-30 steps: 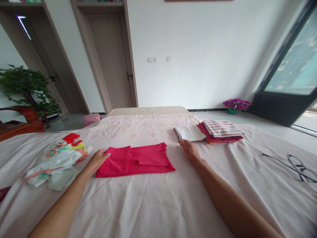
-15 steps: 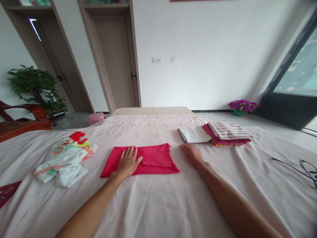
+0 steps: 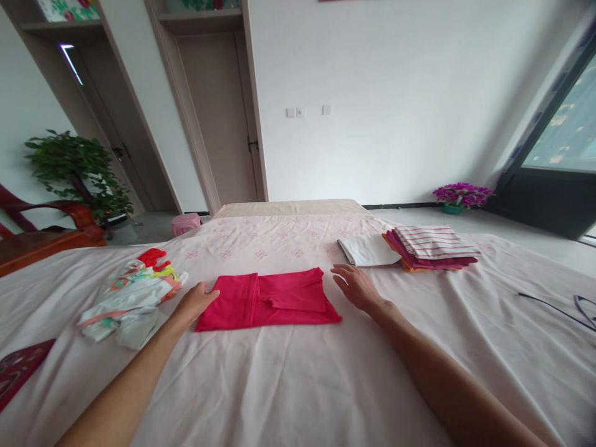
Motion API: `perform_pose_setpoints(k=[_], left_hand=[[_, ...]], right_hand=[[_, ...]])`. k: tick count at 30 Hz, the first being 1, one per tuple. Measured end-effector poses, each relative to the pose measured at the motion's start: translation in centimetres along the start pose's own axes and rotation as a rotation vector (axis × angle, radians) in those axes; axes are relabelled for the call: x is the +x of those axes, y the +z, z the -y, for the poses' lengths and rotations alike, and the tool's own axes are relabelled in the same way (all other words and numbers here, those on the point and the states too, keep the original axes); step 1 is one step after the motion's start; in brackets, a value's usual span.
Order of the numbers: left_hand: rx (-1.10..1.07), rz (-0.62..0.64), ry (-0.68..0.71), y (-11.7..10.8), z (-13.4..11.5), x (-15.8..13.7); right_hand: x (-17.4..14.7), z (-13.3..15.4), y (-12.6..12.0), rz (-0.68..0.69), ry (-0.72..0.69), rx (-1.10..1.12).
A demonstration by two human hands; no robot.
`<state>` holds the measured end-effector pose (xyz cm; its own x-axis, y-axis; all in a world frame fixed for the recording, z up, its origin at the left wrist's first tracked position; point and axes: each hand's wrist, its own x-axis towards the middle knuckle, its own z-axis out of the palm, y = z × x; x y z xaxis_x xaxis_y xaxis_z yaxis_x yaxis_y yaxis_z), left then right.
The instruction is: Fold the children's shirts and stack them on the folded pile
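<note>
A red folded garment [image 3: 288, 304] lies flat on the bed's sheet, with a narrow fold line left of its middle. My left hand [image 3: 198, 301] is at its left edge. The thumb touches the cloth there and stands a little apart from the fingers; the cloth is not lifted. Just past the garment's right end, my right hand [image 3: 357, 287] rests over the sheet, fingers loosely spread and holding nothing. Its fingertips are close to a folded white cloth [image 3: 370, 249].
Beside the white cloth is a folded stack with a striped top piece [image 3: 435, 241]. On the left lie crumpled light clothes [image 3: 135, 301] and a dark red flat item [image 3: 25, 369]. Eyeglasses [image 3: 580, 310] lie at the right. A pink stool [image 3: 186, 223] stands beyond the bed.
My left hand has slid left off the top of the red garment to its left edge. My right hand's fingers have lifted and spread slightly. The view has shifted a little.
</note>
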<state>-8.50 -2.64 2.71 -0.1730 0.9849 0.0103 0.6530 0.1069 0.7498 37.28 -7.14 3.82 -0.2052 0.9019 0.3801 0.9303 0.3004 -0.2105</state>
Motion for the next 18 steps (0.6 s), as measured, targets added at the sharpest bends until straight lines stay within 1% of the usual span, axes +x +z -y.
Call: perform_pose_setpoints(k=[4, 5, 7, 9, 12, 15, 18], left_hand=[[-0.363, 0.276, -0.082, -0.5, -0.4, -1.1], [-0.437, 0.319, -0.110, -0.5, -0.5, -1.3], [-0.525, 0.365, -0.155, -0.6, -0.9, -1.6], [-0.584, 0.376, -0.179, -0.7, -1.2, -1.8], [-0.622, 0.337, -0.160, -0.9, -1.9, -2.0], [-0.607, 0.313, -0.127, -1.2, -3.1, -2.3], [-0.543, 0.287, -0.108, -1.6, -4.5, -2.6]], right_hand=[[0.1, 4.4, -0.1, 0.133, -0.200, 0.065], [0.1, 5.6, 0.0, 0.176, -0.255, 0.075], [0.3, 7.9, 0.2, 0.254, -0.354, 0.087], [0.8, 9.9, 0.5, 0.316, -0.421, 0.100], [2.0, 12.6, 1.5, 0.366, -0.475, 0.135], [3.0, 14.6, 3.0, 0.369, -0.546, 0.157], [3.6, 15.7, 4.2, 0.375, -0.602, 0.173]])
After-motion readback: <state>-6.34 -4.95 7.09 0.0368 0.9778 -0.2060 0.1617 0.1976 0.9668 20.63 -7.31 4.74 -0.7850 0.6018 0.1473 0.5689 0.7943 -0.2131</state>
